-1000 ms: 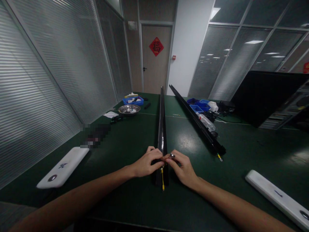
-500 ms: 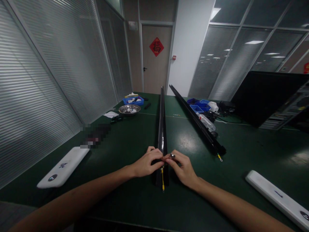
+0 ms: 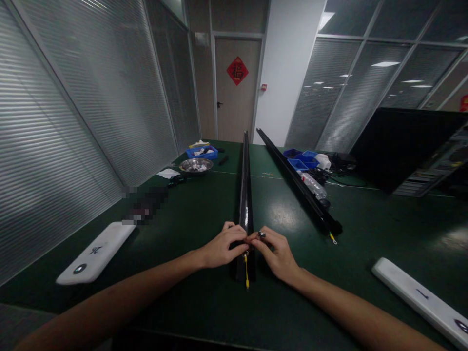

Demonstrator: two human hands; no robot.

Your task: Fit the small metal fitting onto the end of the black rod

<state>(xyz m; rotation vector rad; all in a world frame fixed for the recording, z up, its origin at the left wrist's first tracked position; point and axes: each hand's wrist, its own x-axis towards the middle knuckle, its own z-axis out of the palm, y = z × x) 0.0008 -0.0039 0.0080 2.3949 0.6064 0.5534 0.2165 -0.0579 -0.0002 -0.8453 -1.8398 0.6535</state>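
Note:
A long black channel-shaped rail (image 3: 244, 195) lies on the green table, running away from me. At its near end, my left hand (image 3: 224, 247) is closed, thumb and fingers pinched over the rail. From the other side my right hand (image 3: 276, 256), with a ring-like silver object at a finger, is also closed in a pinch. The fingertips of both hands meet, and they hide whatever is between them. Just below them, a short yellow wire (image 3: 246, 273) with a small metal end lies along the rail. Its upper end disappears near my fingers.
A second black rail (image 3: 300, 185), with a yellow ring-terminal wire (image 3: 332, 238), lies to the right. White plastic pieces flank me, left (image 3: 97, 251) and right (image 3: 420, 295). Farther back are a metal bowl (image 3: 196, 168), blue bins (image 3: 297, 164), a plastic bottle (image 3: 312, 185) and a computer case (image 3: 427, 165).
Hardly anything differs. Both hands keep the same pinch at the rail's near end, with only a very slight shift of the right fingers.

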